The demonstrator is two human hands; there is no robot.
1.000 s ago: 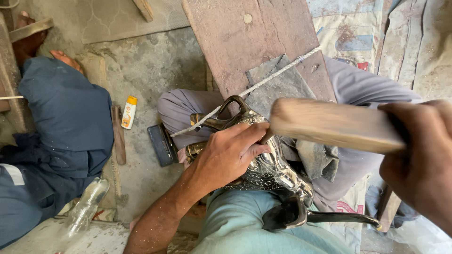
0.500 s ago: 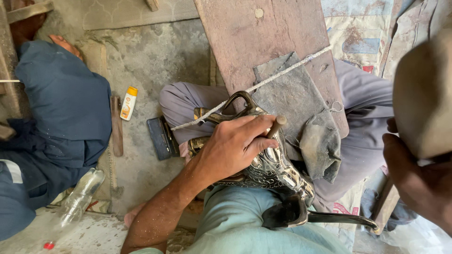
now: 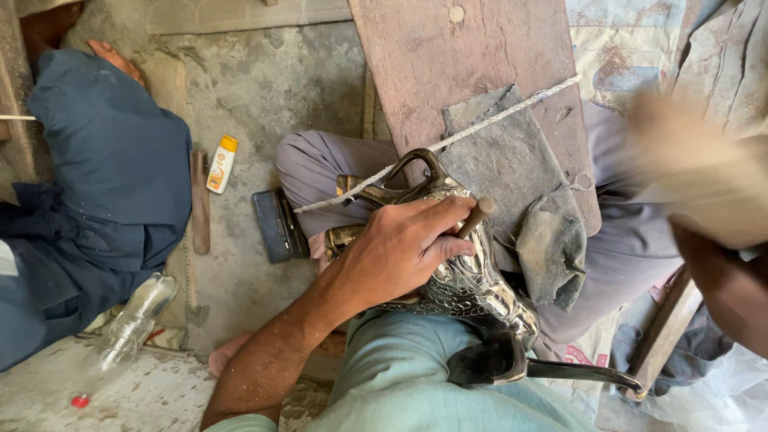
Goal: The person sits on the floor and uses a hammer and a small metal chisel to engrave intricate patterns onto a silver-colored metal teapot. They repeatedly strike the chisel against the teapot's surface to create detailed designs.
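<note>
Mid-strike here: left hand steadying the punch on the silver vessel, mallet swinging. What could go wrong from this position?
1. The left hand grips the short wooden-topped punch close to its struck end; the blurred pale wooden mallet in the right hand could glance onto the fingers.
2. The embossed silver metal vessel rests on the lap, tied only by a white cord; a blow might shift it.
3. An off-centre strike could skid the punch and mar the embossing.

Floor (image 3: 264, 88): rough grey concrete. On it, toward left edge: small white tube w/ orange cap (image 3: 222, 163), thin wooden stick (image 3: 199, 200) just beside, dark flat case (image 3: 274, 226) near. Clear plastic bottle (image 3: 128, 332) at lower left corner. Wooden plank (image 3: 472, 64) reaches from top edge.
</note>
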